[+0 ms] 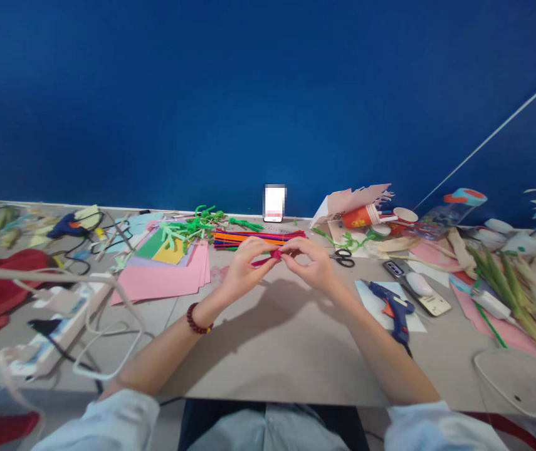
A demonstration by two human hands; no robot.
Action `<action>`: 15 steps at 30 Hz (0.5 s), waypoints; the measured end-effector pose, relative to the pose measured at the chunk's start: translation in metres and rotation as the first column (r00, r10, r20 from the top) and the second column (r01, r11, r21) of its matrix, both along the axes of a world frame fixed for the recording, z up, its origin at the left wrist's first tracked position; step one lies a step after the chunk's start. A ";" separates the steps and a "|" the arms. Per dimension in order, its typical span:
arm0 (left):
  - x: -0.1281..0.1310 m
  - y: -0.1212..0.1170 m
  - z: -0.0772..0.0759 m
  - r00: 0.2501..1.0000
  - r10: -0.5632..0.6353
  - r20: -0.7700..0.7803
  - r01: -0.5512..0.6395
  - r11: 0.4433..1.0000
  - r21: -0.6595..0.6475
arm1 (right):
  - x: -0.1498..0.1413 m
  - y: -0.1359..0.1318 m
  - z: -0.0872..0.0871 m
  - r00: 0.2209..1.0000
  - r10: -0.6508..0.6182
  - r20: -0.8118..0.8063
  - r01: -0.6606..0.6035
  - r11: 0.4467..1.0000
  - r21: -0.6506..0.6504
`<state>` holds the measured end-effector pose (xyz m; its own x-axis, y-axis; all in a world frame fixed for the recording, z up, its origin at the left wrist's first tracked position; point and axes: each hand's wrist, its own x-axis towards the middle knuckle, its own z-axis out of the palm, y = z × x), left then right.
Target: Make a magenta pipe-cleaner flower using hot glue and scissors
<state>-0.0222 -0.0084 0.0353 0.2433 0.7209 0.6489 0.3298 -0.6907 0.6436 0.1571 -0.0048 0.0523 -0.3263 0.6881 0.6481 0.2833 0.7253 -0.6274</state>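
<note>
Over the middle of the table, a small magenta-red pipe cleaner (276, 254) is pinched between the fingertips of both hands, and it looks coiled or bunched. My left hand (246, 264) closes on it from the left, with a strip of the same colour showing near the thumb. From the other side, my right hand (311, 262) grips it with thumb and forefinger. Just behind the hands lies a bundle of coloured pipe cleaners (230, 240), partly hidden by the fingers. Black-handled scissors (344, 257) rest right of my right hand.
A phone (274, 203) stands against the blue wall. Pink paper sheets (159, 280) and green pipe-cleaner stems (197, 225) lie left. To the right are a blue glue gun (394, 307), another phone (430, 294), and paper cups (362, 217). A power strip (63, 329) with cables sits front left.
</note>
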 end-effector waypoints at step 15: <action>0.007 0.006 -0.007 0.932 -0.069 0.356 0.250 0.834 -0.492 | 0.002 0.009 -0.011 0.978 0.099 -0.186 -0.173 0.879 -0.444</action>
